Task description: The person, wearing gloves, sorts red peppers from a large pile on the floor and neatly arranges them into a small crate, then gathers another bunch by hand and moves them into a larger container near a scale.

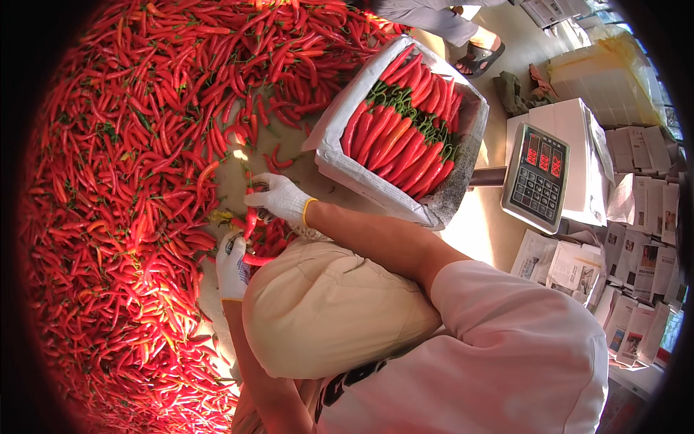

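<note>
My right hand (279,198), in a white knit glove with a yellow cuff, grips a long red chili pepper (250,219) between thumb and fingers. Just below it in the picture, my left hand (233,266), gloved the same way, is curled around another red chili pepper (259,260) that sticks out towards my knee. More red chilies (271,238) lie between my hands and the knee. A huge heap of red chilies (135,190) spreads over the floor in front of me. Beyond my right forearm, a paper-lined box (368,192) holds chilies in neat rows, their green stems meeting inwards.
The box stands beside a digital scale display (535,178) on a post. White boxes (542,116) and stacks of newspaper-lined containers (640,244) line the right side. At the top, another person's sandalled foot (480,58) is near the box. A few loose chilies (279,157) lie on the floor.
</note>
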Tool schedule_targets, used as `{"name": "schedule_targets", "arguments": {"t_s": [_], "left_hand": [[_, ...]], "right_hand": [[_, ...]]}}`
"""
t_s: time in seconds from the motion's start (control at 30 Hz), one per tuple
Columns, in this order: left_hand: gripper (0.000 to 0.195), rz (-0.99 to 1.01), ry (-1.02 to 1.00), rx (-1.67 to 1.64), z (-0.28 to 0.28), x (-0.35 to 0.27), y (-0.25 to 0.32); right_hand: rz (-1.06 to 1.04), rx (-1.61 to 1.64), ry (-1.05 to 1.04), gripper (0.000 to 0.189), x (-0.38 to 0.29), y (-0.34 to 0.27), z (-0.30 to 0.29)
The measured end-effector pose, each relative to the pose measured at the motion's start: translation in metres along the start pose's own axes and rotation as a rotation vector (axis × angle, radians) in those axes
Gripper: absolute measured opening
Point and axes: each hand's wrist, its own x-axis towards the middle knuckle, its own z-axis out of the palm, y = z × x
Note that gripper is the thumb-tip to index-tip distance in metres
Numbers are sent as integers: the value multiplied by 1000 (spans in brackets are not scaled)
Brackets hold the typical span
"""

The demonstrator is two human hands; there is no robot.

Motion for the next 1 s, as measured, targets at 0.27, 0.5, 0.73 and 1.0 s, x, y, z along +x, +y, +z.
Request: {"name": "schedule_targets", "arguments": {"t_s": [0.27,0.5,0.73,1.0], "left_hand": [[35,34,-33,57,-8,6,-14],[43,20,-14,-27,-18,7,-25],[40,44,62,-122,-15,0,-5],[37,-42,169,-389,-27,11,-36]], "right_hand": [[12,-49,-16,50,-4,-2,-6],[-60,-146,-21,33,-17,-18,4],[-334,-190,260,48,-108,-113,-86],[-175,-607,790,56,-229,-153,-210]]}}
